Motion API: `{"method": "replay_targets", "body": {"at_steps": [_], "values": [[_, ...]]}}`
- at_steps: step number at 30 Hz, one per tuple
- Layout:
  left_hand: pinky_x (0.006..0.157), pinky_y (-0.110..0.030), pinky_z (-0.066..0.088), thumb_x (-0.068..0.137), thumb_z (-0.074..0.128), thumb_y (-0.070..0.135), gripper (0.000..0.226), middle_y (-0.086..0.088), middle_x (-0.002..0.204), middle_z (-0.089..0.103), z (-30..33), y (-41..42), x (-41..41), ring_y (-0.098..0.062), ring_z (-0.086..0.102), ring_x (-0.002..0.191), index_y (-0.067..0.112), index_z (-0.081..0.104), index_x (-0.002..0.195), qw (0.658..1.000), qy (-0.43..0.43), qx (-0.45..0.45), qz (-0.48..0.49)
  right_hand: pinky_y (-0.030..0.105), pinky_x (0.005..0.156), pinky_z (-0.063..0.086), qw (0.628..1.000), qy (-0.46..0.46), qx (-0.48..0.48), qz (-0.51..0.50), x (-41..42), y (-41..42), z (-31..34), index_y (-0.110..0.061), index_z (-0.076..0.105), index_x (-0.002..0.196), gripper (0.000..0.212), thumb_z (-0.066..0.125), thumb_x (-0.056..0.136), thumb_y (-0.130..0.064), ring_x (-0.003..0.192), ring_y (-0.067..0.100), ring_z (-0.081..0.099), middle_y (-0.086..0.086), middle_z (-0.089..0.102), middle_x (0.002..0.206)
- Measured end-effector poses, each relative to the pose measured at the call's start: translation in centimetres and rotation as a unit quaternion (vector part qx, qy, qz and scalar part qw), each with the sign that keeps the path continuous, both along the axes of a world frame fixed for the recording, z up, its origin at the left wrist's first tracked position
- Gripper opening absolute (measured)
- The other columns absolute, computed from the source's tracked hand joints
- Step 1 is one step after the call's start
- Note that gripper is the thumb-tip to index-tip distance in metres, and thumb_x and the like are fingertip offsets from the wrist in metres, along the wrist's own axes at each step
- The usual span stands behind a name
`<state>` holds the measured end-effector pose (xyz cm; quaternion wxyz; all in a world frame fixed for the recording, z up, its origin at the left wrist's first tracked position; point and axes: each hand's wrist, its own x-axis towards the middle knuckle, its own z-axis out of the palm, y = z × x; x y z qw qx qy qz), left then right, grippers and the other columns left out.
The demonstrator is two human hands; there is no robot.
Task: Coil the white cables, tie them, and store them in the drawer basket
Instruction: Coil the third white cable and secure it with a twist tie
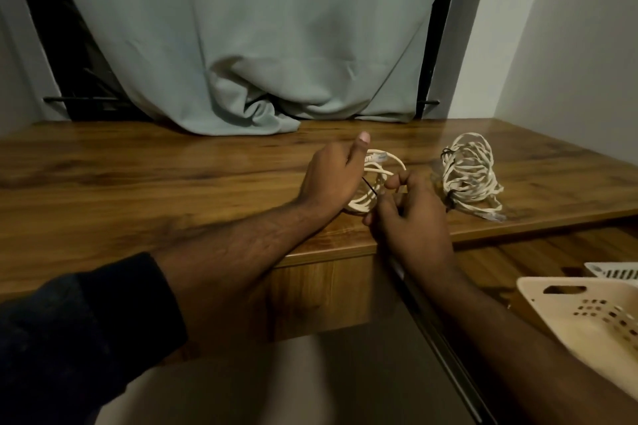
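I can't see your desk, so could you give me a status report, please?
Both hands gripping white cable coil, black tie going on. Second coil tied. Basket unobstructed.

1. The left arm wears a dark navy sleeve (pixel 69 331), its cuff ending partway along the forearm.
2. The rest of the left forearm and the left hand (pixel 331 179) are bare.
3. The right forearm and right hand (pixel 411 221) are bare, with no sleeve in view.
4. Fine hair shows on the left forearm.

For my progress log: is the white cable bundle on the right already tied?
Tied: black ties wrap the white cable bundle lying untouched on the wooden desk.
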<state>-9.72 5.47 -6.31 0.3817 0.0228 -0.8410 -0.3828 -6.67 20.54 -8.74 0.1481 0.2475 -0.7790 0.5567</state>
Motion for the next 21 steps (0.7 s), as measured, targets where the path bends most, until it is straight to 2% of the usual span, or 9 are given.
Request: {"method": "replay_targets", "body": {"at_steps": [2, 3, 5, 6, 8, 11, 14, 16, 21], "values": [[0.057, -0.032, 0.038, 0.109, 0.037, 0.042, 0.055, 0.004, 0.058, 0.056, 0.0, 0.3, 0.0, -0.015, 0.053, 0.056, 0.016, 0.059, 0.066, 1.000, -0.001, 0.010, -0.023, 0.049, 0.065, 0.059, 0.999, 0.027, -0.007, -0.016, -0.1, 0.0, -0.2, -0.022, 0.046, 0.106, 0.009, 0.053, 0.103, -0.018, 0.062, 0.015, 0.070, 0.000, 0.074, 0.071], [0.059, -0.031, 0.042, 0.109, 0.036, 0.040, 0.049, 0.000, 0.066, 0.062, 0.0, 0.4, 0.0, -0.017, 0.056, 0.060, 0.014, 0.067, 0.081, 0.998, -0.004, 0.034, -0.045, 0.049, 0.065, 0.058, 0.999, 0.042, -0.010, -0.030, -0.2, -0.1, -0.3, -0.020, 0.044, 0.105, 0.009, 0.053, 0.103, -0.018, 0.063, 0.015, 0.069, 0.000, 0.073, 0.071], [0.051, -0.025, 0.045, 0.109, 0.038, 0.032, 0.036, -0.009, 0.079, 0.066, 0.2, 1.0, 0.3, -0.015, 0.056, 0.057, 0.013, 0.068, 0.105, 0.986, -0.037, 0.124, -0.104, 0.048, 0.064, 0.057, 0.997, 0.060, -0.016, -0.053, -0.5, -0.1, -0.6, -0.021, 0.042, 0.106, 0.011, 0.052, 0.103, -0.020, 0.064, 0.015, 0.069, 0.000, 0.073, 0.073], [0.044, -0.022, 0.041, 0.108, 0.039, 0.027, 0.029, -0.010, 0.081, 0.064, 0.2, 1.3, 0.5, -0.011, 0.052, 0.052, 0.014, 0.066, 0.109, 0.972, -0.067, 0.178, -0.137, 0.049, 0.063, 0.057, 0.996, 0.064, -0.023, -0.059, -0.7, -0.1, -0.8, -0.023, 0.040, 0.106, 0.012, 0.052, 0.102, -0.022, 0.064, 0.016, 0.069, 0.001, 0.073, 0.075], [0.036, -0.017, 0.034, 0.107, 0.040, 0.020, 0.023, -0.005, 0.072, 0.056, 0.3, 1.9, 0.9, -0.004, 0.044, 0.043, 0.013, 0.062, 0.106, 0.937, -0.114, 0.263, -0.200, 0.049, 0.060, 0.058, 0.994, 0.074, -0.039, -0.067, -1.0, -0.1, -1.0, -0.026, 0.038, 0.106, 0.014, 0.051, 0.101, -0.027, 0.067, 0.018, 0.071, 0.002, 0.073, 0.080], [0.033, -0.017, 0.029, 0.107, 0.036, 0.017, 0.028, 0.003, 0.048, 0.044, 0.6, 2.1, 1.2, -0.003, 0.036, 0.034, 0.002, 0.059, 0.111, 0.904, -0.148, 0.306, -0.258, 0.043, 0.061, 0.058, 0.990, 0.093, -0.041, -0.094, -1.3, -0.1, -1.1, -0.025, 0.041, 0.108, 0.015, 0.054, 0.101, -0.028, 0.070, 0.014, 0.070, 0.002, 0.071, 0.087], [0.036, -0.019, 0.029, 0.108, 0.035, 0.021, 0.030, 0.005, 0.043, 0.038, 0.8, 2.0, 1.4, -0.006, 0.032, 0.035, 0.005, 0.056, 0.093, 0.895, -0.185, 0.299, -0.276, 0.038, 0.062, 0.056, 0.986, 0.110, -0.040, -0.121, -1.4, 0.1, -1.2, -0.023, 0.043, 0.108, 0.016, 0.057, 0.101, -0.023, 0.070, 0.009, 0.068, -0.001, 0.070, 0.086], [0.040, -0.022, 0.028, 0.108, 0.035, 0.025, 0.034, 0.004, 0.043, 0.035, 0.9, 2.0, 1.5, -0.010, 0.030, 0.037, 0.009, 0.054, 0.085, 0.890, -0.207, 0.285, -0.290, 0.040, 0.063, 0.056, 0.983, 0.122, -0.030, -0.137, -1.6, 0.2, -1.3, -0.025, 0.043, 0.109, 0.016, 0.056, 0.100, -0.026, 0.072, 0.013, 0.068, -0.002, 0.071, 0.086], [0.040, -0.019, 0.031, 0.110, 0.038, 0.029, 0.032, 0.005, 0.044, 0.036, 0.9, 2.0, 1.7, -0.008, 0.032, 0.038, 0.007, 0.056, 0.093, 0.881, -0.201, 0.295, -0.312, 0.042, 0.062, 0.056, 0.982, 0.132, -0.008, -0.135, -1.6, 0.5, -1.1, -0.028, 0.043, 0.109, 0.015, 0.056, 0.102, -0.028, 0.073, 0.011, 0.068, -0.006, 0.071, 0.087]]}}
